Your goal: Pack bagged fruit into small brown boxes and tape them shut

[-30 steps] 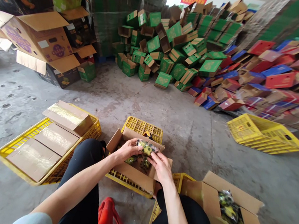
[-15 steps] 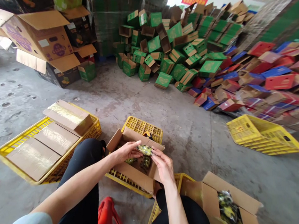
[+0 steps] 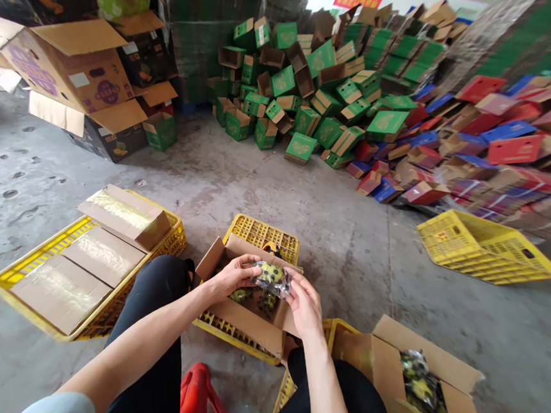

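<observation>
Between my two hands is a clear plastic packet (image 3: 271,277) with something yellow-green and black-spotted inside; its exact kind I cannot make out. The fingers of my left hand (image 3: 241,275) pinch its left end, and my right hand (image 3: 304,302) grips the right end. Right below them sits an open cardboard box (image 3: 250,324), its flaps spread, with a few similar packets (image 3: 267,302) inside. That box rests on a yellow plastic crate (image 3: 268,228). At lower right, another open cardboard box (image 3: 389,370) holds several more such packets (image 3: 422,383).
A yellow crate (image 3: 175,241) with closed, taped cartons (image 3: 103,250) stands at left. Another yellow crate (image 3: 492,255) lies at right. Heaped green boxes (image 3: 302,146) and red and blue boxes (image 3: 514,150) fill the back. A red stool (image 3: 196,400) shows by my legs.
The packet has been turned, so a broader spotted face and more of its clear wrap now show. My hands stay over the box, both holding it.
</observation>
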`<state>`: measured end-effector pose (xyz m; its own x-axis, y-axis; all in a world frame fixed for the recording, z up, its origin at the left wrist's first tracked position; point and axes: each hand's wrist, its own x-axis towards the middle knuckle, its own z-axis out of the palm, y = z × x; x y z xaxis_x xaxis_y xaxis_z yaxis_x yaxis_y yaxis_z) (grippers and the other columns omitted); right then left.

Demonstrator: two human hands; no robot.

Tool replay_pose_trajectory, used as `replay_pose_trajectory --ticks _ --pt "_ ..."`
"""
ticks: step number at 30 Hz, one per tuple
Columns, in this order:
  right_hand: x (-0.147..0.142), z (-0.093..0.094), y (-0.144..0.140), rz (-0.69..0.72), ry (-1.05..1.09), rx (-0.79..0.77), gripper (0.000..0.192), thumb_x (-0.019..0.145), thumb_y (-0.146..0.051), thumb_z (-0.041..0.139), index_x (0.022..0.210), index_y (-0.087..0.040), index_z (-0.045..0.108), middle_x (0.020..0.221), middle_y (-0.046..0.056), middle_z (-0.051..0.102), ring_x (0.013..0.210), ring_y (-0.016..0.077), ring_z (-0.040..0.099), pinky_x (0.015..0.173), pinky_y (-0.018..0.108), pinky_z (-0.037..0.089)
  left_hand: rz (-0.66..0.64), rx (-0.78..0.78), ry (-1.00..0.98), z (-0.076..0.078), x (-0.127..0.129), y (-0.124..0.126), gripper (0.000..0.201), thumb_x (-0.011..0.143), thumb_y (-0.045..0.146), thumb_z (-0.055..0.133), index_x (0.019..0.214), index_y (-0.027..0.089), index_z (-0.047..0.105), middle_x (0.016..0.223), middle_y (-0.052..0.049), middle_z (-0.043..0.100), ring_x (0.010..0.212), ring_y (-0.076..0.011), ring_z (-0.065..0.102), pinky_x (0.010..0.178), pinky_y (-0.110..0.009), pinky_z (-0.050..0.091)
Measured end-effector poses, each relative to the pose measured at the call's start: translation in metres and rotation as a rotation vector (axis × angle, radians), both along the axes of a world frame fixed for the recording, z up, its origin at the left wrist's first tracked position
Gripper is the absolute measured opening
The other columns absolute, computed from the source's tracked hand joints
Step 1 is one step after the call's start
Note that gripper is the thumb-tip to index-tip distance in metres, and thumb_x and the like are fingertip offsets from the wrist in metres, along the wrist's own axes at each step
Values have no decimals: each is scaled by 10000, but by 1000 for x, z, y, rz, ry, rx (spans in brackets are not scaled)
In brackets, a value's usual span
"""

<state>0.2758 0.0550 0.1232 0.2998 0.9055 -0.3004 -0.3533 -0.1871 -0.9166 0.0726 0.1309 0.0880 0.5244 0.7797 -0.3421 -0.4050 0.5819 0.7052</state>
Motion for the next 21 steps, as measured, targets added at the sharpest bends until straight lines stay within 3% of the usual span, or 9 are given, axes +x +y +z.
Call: replay_pose_trajectory --ticks 8,14,16,18,21 --pt "-2 -8 2 -32 -31 -92 573 650 -546 924 1128 -258 796 1227 86 787 1068 284 753 780 344 636 -32 67 -23 5 0 -3 785 632 267 1002 1332 192 656 1075 -76 716 873 -165 698 808 -288 546" --pt "1 -12 1 -40 -103 -98 494 593 -504 954 977 -221 827 1011 66 820 884 221 748 746 298 607 -22 77 -56 2 4 -2 1011 558 207 1019 1468 214 578 1046 -48 720 883 -168 697 832 -291 528" --pt "2 -12 1 -63 -120 -72 469 595 -508 948 939 -213 826 973 63 816 863 217 739 747 300 603 -9 65 -41 2 5 -2 936 552 229 1025 1402 206 635 1100 -66 731 902 -173 703 847 -289 526" --pt "3 -13 1 -78 -133 -49 458 605 -516 938 929 -212 825 959 63 814 858 219 735 754 309 599 -6 50 -7 3 5 -2 734 588 297 1018 1249 178 720 1134 -87 739 908 -174 709 854 -283 529" --pt "3 -15 0 -81 -149 -42 443 624 -518 925 938 -222 826 973 64 818 873 223 736 774 320 588 1 32 43 6 4 -2 536 628 387 1000 1045 150 760 1051 -88 761 857 -164 716 829 -267 533"
